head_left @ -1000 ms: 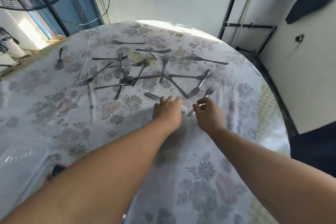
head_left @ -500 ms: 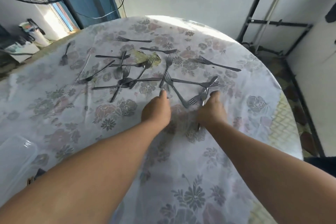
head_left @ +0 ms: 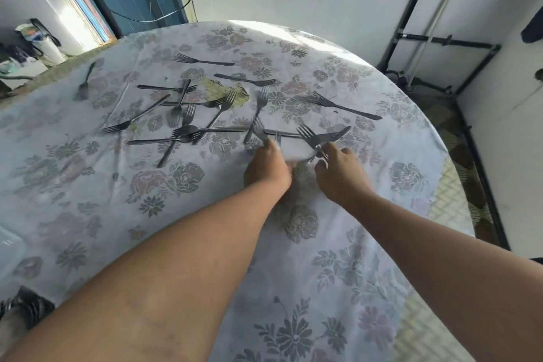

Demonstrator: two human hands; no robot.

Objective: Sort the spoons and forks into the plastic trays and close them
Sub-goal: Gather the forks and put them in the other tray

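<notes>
I see both hands out over the middle of the desk (head_left: 396, 114), which is covered in a flowered cloth. The left hand (head_left: 269, 169) has its fingers curled down near the tines of a fork (head_left: 258, 129), though I cannot tell whether they actually hold it. The right hand (head_left: 340, 175) pinches a bundle of forks (head_left: 316, 139) between curled fingers, tines pointing far-left. The remaining forks (head_left: 188, 126) lie scattered and crossing each other on the far left part of the cloth, with one lone fork (head_left: 346, 106) at the far right. A clear plastic tray (head_left: 8, 247) sits at the near left edge.
</notes>
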